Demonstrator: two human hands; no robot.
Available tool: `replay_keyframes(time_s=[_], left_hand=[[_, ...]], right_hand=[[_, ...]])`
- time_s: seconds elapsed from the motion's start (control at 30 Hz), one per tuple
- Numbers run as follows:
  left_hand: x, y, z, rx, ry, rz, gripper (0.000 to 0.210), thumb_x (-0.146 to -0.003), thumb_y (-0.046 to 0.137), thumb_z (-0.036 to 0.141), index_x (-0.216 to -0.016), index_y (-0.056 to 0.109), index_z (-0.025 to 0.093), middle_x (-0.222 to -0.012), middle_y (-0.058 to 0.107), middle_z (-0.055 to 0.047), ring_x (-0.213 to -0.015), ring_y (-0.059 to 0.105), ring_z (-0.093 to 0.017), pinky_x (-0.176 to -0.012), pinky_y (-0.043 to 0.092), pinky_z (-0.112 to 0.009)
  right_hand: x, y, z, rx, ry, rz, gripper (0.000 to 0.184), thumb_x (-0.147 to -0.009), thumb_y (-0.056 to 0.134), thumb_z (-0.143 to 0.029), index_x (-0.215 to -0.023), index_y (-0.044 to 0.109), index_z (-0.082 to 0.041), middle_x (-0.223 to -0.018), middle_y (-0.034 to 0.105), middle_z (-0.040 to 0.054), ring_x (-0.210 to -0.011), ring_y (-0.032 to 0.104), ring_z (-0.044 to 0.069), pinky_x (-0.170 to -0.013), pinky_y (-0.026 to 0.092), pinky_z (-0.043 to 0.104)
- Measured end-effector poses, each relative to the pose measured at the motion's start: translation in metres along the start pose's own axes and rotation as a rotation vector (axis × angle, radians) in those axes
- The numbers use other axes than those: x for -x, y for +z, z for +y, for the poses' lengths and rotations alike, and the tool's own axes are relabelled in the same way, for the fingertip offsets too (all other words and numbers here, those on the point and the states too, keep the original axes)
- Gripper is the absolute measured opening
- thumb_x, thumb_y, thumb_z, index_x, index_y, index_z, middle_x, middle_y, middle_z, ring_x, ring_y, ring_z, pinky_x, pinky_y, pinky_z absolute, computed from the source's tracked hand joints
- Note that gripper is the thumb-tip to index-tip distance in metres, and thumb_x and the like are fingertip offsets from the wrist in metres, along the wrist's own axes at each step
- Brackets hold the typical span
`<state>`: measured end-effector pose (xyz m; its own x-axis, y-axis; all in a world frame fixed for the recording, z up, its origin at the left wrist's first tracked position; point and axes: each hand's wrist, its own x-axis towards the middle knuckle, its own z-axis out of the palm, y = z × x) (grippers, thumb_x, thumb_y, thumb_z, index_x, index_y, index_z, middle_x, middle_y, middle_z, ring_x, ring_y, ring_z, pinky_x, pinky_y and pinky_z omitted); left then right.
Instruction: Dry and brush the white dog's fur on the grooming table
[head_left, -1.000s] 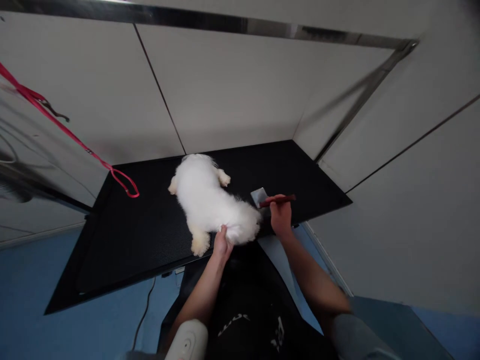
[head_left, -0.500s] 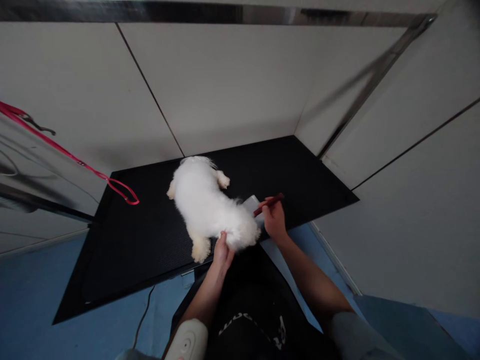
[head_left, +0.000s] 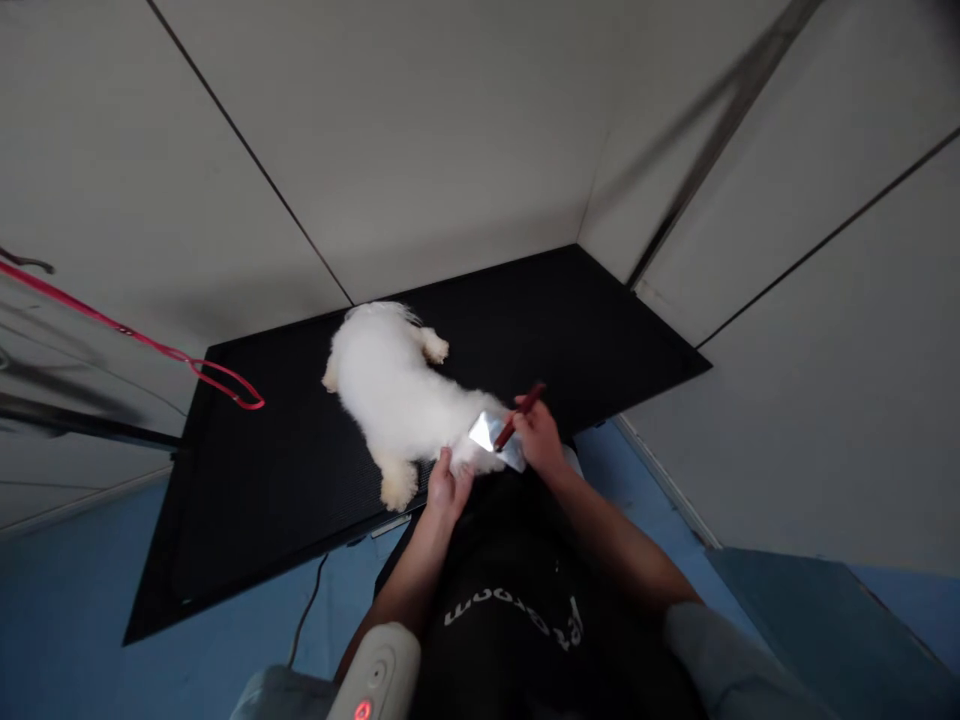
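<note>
A fluffy white dog (head_left: 390, 385) is on the black grooming table (head_left: 270, 520), its head end toward me at the near edge. My left hand (head_left: 448, 490) is closed at the near side of the dog's head, thumb up, gripping the fur there. In my right hand (head_left: 538, 440) is a slicker brush (head_left: 520, 416) with a dark red handle. Its shiny rectangular metal head lies over the top of the dog's head, with the pin side turned away from me. The dog's face is hidden under the brush and fur.
A pink-red leash loop (head_left: 225, 385) hangs at the left, near a dark metal arm (head_left: 90, 425). Pale wall panels (head_left: 420, 150) stand behind the table. A white device (head_left: 379, 670) with a red light sits on my left forearm. A cable (head_left: 304, 615) runs below the table.
My right hand has brought the slicker brush left and down, from beside the dog's head to over it. My left hand stays at the head. The camera view has tilted down.
</note>
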<state>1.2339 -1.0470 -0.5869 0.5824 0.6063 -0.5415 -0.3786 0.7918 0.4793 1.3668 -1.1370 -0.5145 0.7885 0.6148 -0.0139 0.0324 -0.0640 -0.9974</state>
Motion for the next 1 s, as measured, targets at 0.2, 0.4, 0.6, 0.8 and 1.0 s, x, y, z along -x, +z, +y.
replay_keyframes(time_s=[0.2, 0.4, 0.6, 0.8, 1.0], left_hand=[[0.004, -0.003, -0.003, 0.019, 0.019, 0.008, 0.024, -0.088, 0.062, 0.037, -0.104, 0.070, 0.021, -0.114, 0.072, -0.008, -0.135, 0.051, -0.026, -0.107, 0.051, -0.039], [0.006, -0.003, -0.007, 0.005, 0.017, 0.020, 0.027, -0.088, 0.060, 0.037, -0.106, 0.069, 0.018, -0.119, 0.071, -0.011, -0.137, 0.049, -0.026, -0.109, 0.049, -0.037], [0.003, -0.006, -0.006, -0.037, 0.023, 0.027, 0.032, -0.085, 0.065, 0.038, -0.112, 0.068, 0.023, -0.113, 0.073, -0.008, -0.136, 0.050, -0.028, -0.108, 0.051, -0.041], [0.001, -0.007, -0.004, -0.021, -0.028, 0.065, 0.022, -0.093, 0.054, 0.029, -0.104, 0.070, 0.019, -0.108, 0.074, -0.010, -0.131, 0.055, -0.026, -0.103, 0.054, -0.038], [-0.003, -0.012, 0.000, -0.057, -0.032, 0.091, 0.017, -0.088, 0.065, 0.031, -0.096, 0.071, 0.017, -0.099, 0.074, -0.010, -0.119, 0.063, -0.026, -0.097, 0.056, -0.035]], right_hand=[[0.009, -0.002, 0.004, -0.004, 0.038, -0.057, 0.024, -0.084, 0.051, -0.029, -0.106, 0.048, -0.023, -0.084, 0.066, 0.0033, -0.076, 0.064, 0.019, -0.076, 0.054, 0.034], [0.012, -0.005, 0.009, -0.022, -0.073, 0.067, 0.029, -0.084, 0.050, -0.033, -0.110, 0.047, -0.022, -0.092, 0.066, 0.0050, -0.080, 0.065, 0.018, -0.080, 0.053, 0.034], [0.011, -0.003, 0.011, -0.020, -0.041, 0.134, 0.029, -0.083, 0.050, -0.031, -0.110, 0.047, -0.021, -0.092, 0.066, 0.0051, -0.081, 0.065, 0.018, -0.080, 0.052, 0.034], [0.003, 0.003, 0.015, -0.073, 0.015, 0.027, 0.027, -0.082, 0.052, -0.029, -0.107, 0.048, -0.020, -0.082, 0.066, 0.0032, -0.073, 0.064, 0.018, -0.073, 0.053, 0.032], [0.000, 0.009, 0.016, -0.110, -0.049, -0.092, 0.025, -0.079, 0.058, -0.029, -0.102, 0.052, -0.022, -0.076, 0.066, 0.0005, -0.067, 0.063, 0.017, -0.069, 0.054, 0.032]])
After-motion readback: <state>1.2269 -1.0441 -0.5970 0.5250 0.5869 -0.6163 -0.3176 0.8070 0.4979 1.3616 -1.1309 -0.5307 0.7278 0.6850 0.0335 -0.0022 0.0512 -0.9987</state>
